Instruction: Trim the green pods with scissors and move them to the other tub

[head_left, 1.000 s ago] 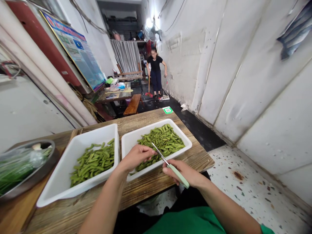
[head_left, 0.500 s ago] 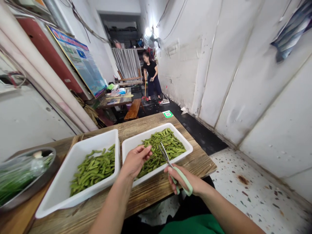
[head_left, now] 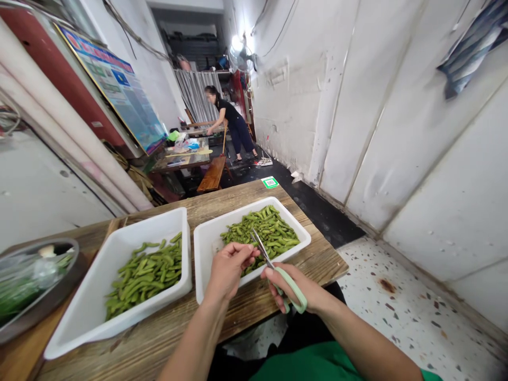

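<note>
My right hand (head_left: 291,286) is wrapped round the pale green handles of a pair of scissors (head_left: 296,287), their blades pointing away and slightly left. The fingertips of my left hand (head_left: 232,267) are pinched together on an edamame pod, mostly hidden, right at the scissor blades. Both hands are over the near edge of the right white tray (head_left: 203,267), which holds a spread of green edamame pods (head_left: 273,227). Left of it, another white tray (head_left: 79,312) holds a heap of similar pods (head_left: 148,275).
Both trays stand on a wooden table (head_left: 325,254) with a green QR card (head_left: 270,182) at its far corner. A metal bowl (head_left: 77,272) of bagged greens is at the left. Beyond are a bench (head_left: 213,174), a cluttered table (head_left: 186,161) and a person (head_left: 234,121) leaning over.
My left hand has moved right, bringing its fingertips to the scissor blades. The view has shifted slightly. The person at the back has gone from standing to bending toward a table at the left.
</note>
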Demonstrator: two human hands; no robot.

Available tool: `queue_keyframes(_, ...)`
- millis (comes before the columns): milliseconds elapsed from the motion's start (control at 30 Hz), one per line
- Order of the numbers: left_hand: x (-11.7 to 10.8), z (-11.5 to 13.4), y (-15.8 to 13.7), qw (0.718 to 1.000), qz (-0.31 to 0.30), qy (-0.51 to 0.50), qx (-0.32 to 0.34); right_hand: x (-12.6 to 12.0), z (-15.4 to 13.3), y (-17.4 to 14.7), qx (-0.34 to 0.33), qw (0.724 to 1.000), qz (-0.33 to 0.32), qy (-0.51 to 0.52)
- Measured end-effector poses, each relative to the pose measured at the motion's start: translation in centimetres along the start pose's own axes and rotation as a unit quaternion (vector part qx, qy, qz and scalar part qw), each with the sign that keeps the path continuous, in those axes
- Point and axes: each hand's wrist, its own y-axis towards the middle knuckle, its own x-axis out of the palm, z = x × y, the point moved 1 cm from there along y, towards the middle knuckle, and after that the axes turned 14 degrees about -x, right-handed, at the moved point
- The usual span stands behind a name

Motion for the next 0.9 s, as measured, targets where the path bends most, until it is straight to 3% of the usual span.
queue_keyframes(167,-0.8,0.0,0.3,0.998,0.022,0.042,0.029,-0.2,-0.3,0.0,0.02,0.999,0.014,-0.048)
queue_keyframes(233,-3.0,1.0,-0.1,0.98,0.113,0.114,0.116,-0.5,-0.1,-0.1,0.022,0.999,0.023,-0.042)
queue_keyframes(267,-4.5,1.7,-0.4,0.952,0.187,0.171,0.172,-0.8,0.0,-0.2,0.017,0.999,0.024,-0.035)
queue_keyframes(300,-6.0,2.5,-1.0,0.903,0.28,0.24,0.221,-1.0,0.2,-0.3,0.012,0.999,0.023,-0.03)
queue_keyframes(367,-8.6,3.9,-2.0,0.766,0.439,0.407,0.234,-1.4,0.4,-0.5,-0.001,1.0,0.013,-0.028)
queue_keyframes(433,-9.6,4.6,-2.5,0.663,0.495,0.525,0.198,-1.7,0.5,-0.6,-0.013,0.999,0.001,-0.031)
queue_keyframes(467,-9.4,4.6,-2.3,0.641,0.482,0.568,0.186,-1.7,0.6,-0.7,-0.016,0.999,-0.003,-0.033)
queue_keyframes(533,-7.8,3.8,-1.4,0.65,0.379,0.631,0.188,-1.8,0.5,-0.7,-0.018,0.999,-0.006,-0.036)
queue_keyframes(600,-5.2,2.4,0.2,0.677,0.206,0.682,0.187,-1.7,0.4,-0.8,-0.018,0.999,-0.008,-0.047)
queue_keyframes(667,-2.9,1.2,1.7,0.669,0.092,0.719,0.163,-1.6,0.4,-0.9,-0.02,0.997,-0.015,-0.068)
queue_keyframes(733,-1.7,0.6,2.9,0.654,0.05,0.739,0.153,-1.6,0.4,-1.1,-0.016,0.996,-0.025,-0.085)
queue_keyframes(800,-1.6,0.7,3.4,0.667,0.038,0.727,0.16,-1.5,0.5,-1.3,-0.003,0.996,-0.029,-0.088)
queue_keyframes(900,-2.5,1.0,3.5,0.759,0.016,0.627,0.173,-1.3,0.8,-1.5,0.018,0.997,-0.025,-0.075)
